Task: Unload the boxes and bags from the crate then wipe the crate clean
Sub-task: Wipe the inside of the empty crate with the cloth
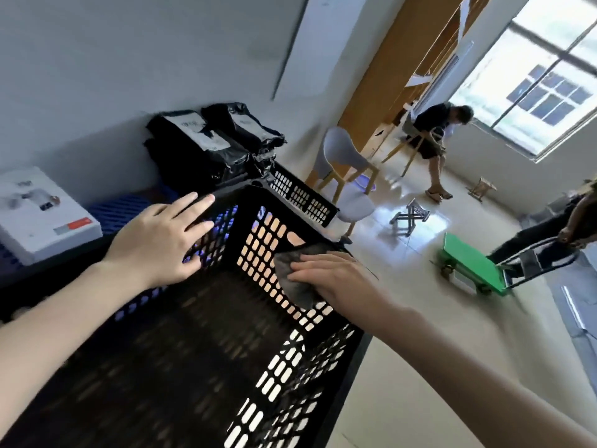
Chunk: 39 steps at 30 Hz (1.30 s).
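Firmly, the right hand [326, 279] presses one grey cloth [292, 286] against the inside of the right wall of the black crate [240, 227]. Its fingers lie nearly straight over the bunched fabric, pressing rather than clenching. The left hand [161, 234] rests flat and relaxed on the crate's far left rim, fingers spread and holding nothing.

The crate is black plastic, with walls and floor pierced by rows of rounded slots, and it sits right in front of the person. Light shows through the right wall's holes.

Just beyond its far corner are two piles of black bags [193, 150], side by side. Each top bag carries a white label whose print is too blurred to read. The bags sit at the near end of a second black slotted crate [300, 197].

To the left lies one white box [42, 218] with a product picture and a red strip, and its writing is illegible. It rests on a blue slotted surface [119, 210].

Farther off are one white chair [342, 153], one seated person [433, 134], and another person [555, 227] at a green platform trolley [468, 263].
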Motion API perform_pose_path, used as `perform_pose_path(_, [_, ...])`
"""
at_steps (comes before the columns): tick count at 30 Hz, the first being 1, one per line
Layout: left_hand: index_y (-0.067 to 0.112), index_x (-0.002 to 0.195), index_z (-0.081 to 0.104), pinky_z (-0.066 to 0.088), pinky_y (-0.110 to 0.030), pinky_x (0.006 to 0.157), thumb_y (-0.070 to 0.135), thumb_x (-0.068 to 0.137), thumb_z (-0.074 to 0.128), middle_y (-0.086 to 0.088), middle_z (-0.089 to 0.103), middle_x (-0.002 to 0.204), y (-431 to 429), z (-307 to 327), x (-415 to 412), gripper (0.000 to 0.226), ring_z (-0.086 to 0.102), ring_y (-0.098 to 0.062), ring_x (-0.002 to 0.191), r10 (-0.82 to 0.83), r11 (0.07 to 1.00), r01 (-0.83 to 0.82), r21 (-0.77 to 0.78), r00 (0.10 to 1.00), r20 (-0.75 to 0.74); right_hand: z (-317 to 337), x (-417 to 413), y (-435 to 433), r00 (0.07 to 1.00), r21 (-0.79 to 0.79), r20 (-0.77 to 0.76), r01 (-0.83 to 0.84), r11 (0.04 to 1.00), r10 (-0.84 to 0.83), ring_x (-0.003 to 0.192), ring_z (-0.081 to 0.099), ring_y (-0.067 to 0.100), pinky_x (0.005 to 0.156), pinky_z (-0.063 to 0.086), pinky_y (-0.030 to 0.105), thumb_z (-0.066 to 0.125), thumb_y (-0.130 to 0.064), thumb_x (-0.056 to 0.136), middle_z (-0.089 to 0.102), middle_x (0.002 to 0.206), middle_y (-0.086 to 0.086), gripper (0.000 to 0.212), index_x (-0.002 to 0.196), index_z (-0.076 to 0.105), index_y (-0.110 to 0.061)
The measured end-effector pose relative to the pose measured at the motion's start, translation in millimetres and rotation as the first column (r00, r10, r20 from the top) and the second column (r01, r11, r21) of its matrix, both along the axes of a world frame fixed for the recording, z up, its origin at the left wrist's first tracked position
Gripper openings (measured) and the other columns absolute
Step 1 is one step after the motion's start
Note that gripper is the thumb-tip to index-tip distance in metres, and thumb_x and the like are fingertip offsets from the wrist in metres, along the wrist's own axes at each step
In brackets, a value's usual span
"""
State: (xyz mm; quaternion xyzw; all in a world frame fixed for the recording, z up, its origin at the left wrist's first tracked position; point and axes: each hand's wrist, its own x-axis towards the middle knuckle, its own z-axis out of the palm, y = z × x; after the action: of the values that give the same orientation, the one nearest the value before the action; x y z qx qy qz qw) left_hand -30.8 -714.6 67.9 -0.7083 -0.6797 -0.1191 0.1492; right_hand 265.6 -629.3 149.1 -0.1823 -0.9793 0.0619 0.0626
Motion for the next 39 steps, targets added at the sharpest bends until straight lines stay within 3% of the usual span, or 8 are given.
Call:
perform_pose_path(3, [0.019, 0.125, 0.067, 0.046, -0.046, 0.097, 0.046, 0.073, 0.061, -0.004, 0.034, 0.157, -2.6, 5.5, 1.1, 0.059, 0.04, -0.024, 0.14, 0.009, 0.998, -0.007, -0.057, 1.0, 0.023, 3.5, -10.3, -9.3, 0.981, -0.128, -0.189, 0.023, 0.992, -0.047, 0.115, 0.059, 0.015, 0.102, 0.04, 0.023, 0.056, 0.006, 0.086, 0.069, 0.117, 0.007, 0.031, 0.111, 0.071, -0.007])
perform_pose_path(7, [0.03, 0.141, 0.05, 0.033, -0.038, 0.112, 0.045, 0.081, 0.065, 0.009, 0.011, 0.163, 2.2, 14.3, 0.2, 0.064, 0.017, -0.011, 0.149, 0.051, 0.985, -0.03, -0.17, 0.991, 0.121, 5.8, -9.3, -7.5, 0.941, -0.267, -0.282, 0.109, 0.958, -0.186, 0.116, 0.059, 0.014, 0.104, 0.039, 0.025, 0.055, 0.003, 0.088, 0.068, 0.119, 0.001, 0.037, 0.119, 0.068, -0.013])
perform_pose_path(13, [0.032, 0.148, 0.037, 0.02, -0.039, 0.12, 0.043, 0.081, 0.067, 0.013, 0.005, 0.162, -26.3, 23.6, 11.7, 0.074, 0.01, -0.012, 0.15, 0.105, 0.964, -0.048, -0.261, 0.972, 0.21, 3.4, 7.6, 7.5, 0.874, -0.429, -0.408, 0.071, 0.9, -0.264, 0.106, 0.06, -0.003, 0.095, 0.044, 0.018, 0.054, 0.003, 0.088, 0.069, 0.109, -0.012, 0.042, 0.118, 0.069, -0.022])
perform_pose_path(18, [0.041, 0.15, 0.026, 0.005, -0.034, 0.123, 0.063, 0.08, 0.044, 0.019, -0.001, 0.16, -77.7, 26.6, 50.8, 0.075, -0.004, -0.005, 0.149, 0.217, 0.944, -0.15, -0.295, 0.953, 0.211, 4.2, 24.0, 21.3, 0.896, -0.457, -0.406, -0.025, 0.889, -0.183, 0.104, 0.059, -0.009, 0.091, 0.043, 0.011, 0.055, 0.001, 0.089, 0.067, 0.107, -0.022, 0.043, 0.117, 0.068, -0.029])
perform_pose_path(23, [0.043, 0.148, 0.028, 0.008, -0.029, 0.122, 0.06, 0.088, 0.053, 0.023, 0.008, 0.159, -110.9, 31.9, 110.0, 0.068, -0.001, 0.001, 0.148, 0.338, 0.93, -0.262, -0.256, 0.882, 0.327, 6.4, 35.7, 39.2, 0.911, -0.5, -0.394, -0.104, 0.86, -0.119, 0.097, 0.06, -0.012, 0.082, 0.045, 0.008, 0.055, -0.005, 0.092, 0.066, 0.098, -0.03, 0.041, 0.115, 0.067, -0.037])
perform_pose_path(29, [0.05, 0.148, 0.017, -0.001, -0.017, 0.115, 0.061, 0.091, 0.049, 0.033, -0.003, 0.155, -137.7, 23.2, 164.0, 0.066, -0.015, 0.011, 0.142, 0.491, 0.861, -0.371, -0.348, 0.784, 0.379, 10.5, 42.8, 56.9, 0.923, -0.523, -0.384, -0.219, 0.824, 0.001, 0.095, 0.061, -0.011, 0.078, 0.046, 0.008, 0.053, -0.005, 0.092, 0.067, 0.095, -0.03, 0.044, 0.112, 0.067, -0.041])
perform_pose_path(34, [0.054, 0.146, 0.015, 0.007, -0.023, 0.12, 0.068, 0.088, 0.042, 0.04, -0.005, 0.15, -155.6, 24.0, 185.9, 0.065, -0.013, 0.013, 0.141, 0.612, 0.784, -0.446, -0.432, 0.675, 0.412, 10.5, 26.0, 67.1, 0.936, -0.548, -0.336, -0.286, 0.786, 0.106, 0.094, 0.062, -0.01, 0.076, 0.048, 0.01, 0.052, -0.007, 0.094, 0.068, 0.093, -0.029, 0.042, 0.115, 0.066, -0.04])
perform_pose_path(39, [0.063, 0.136, 0.008, 0.011, -0.017, 0.117, 0.075, 0.081, 0.03, 0.046, -0.006, 0.14, -165.1, 27.0, 186.1, 0.061, -0.001, 0.016, 0.137, 0.698, 0.714, -0.522, -0.466, 0.575, 0.426, 8.1, -21.6, 70.9, 0.932, -0.563, -0.282, -0.353, 0.748, 0.227, 0.095, 0.061, -0.012, 0.08, 0.048, 0.01, 0.052, -0.009, 0.097, 0.07, 0.098, -0.022, 0.036, 0.117, 0.067, -0.034])
